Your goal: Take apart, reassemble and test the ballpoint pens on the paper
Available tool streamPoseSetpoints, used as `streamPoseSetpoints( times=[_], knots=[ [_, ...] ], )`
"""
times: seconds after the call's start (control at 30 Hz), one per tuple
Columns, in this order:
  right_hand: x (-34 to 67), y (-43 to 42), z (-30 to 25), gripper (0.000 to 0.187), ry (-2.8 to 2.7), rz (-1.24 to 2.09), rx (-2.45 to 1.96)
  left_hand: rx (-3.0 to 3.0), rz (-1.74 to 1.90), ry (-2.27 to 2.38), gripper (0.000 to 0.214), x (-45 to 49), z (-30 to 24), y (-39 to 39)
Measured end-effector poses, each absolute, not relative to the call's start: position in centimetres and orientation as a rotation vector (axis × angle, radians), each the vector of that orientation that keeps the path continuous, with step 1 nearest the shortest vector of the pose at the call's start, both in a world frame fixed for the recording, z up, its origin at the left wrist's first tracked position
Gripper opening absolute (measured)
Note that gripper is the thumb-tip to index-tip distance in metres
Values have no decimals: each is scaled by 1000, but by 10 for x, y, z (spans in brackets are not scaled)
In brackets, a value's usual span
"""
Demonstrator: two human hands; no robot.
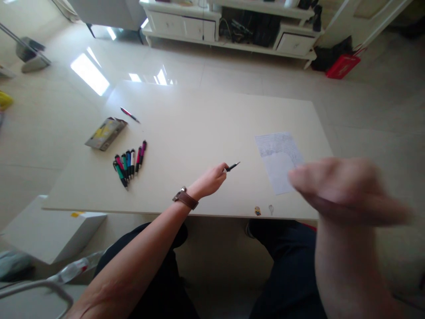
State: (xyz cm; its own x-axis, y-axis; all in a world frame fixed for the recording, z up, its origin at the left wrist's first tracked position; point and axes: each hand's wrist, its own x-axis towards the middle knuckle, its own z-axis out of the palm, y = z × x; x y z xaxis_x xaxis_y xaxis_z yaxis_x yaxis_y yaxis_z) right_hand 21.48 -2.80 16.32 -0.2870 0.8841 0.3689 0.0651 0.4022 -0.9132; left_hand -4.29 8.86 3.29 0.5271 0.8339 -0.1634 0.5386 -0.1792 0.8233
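Pens (129, 163) are already lying grouped on the table (199, 124), a stray pen (130, 115) apart; the left hand (212, 180) is clamping another pen (233, 166); the blurring right hand's (345, 190) grip cannot be told.

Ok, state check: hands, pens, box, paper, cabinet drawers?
Left hand: closed in a grip
Held pen: in left hand, tip showing
Right hand: raised, blurred, grip unclear
Pen group: lying side by side
Lone pen: lying apart
Box: lying down, end flap looks open
Paper: flat, partly written on
Cabinet drawers: look shut
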Motion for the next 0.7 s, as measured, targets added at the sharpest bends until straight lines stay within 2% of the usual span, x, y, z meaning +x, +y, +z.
streamPoseSetpoints(
  times=[0.17, 0.23, 0.33, 0.47, 0.63, 0.7],
  knots=[
    [162, 52, 63, 38, -2173, 701, -1216, 1302, 485, 878, 21, -14, 19, 83],
    [160, 52, 37, 36, -2356, 617, -1312, 1191, 461, 816, 26, -6, 16, 82],
    [169, 46, 25, 27, -2482, 610, -1371, 1144, 388, 756, 30, 0, 15, 82],
    [205, 55, 29, 28, -2473, 702, -1449, 1126, 274, 714, 31, 2, 13, 84],
    [275, 68, 22, 18, -2184, 404, -1949, 1204, 278, 763, 41, 1, 8, 87],
    [289, 65, 14, 29, -2112, 376, -2114, 1325, 294, 819, 43, 1, 4, 88]
  ],
)
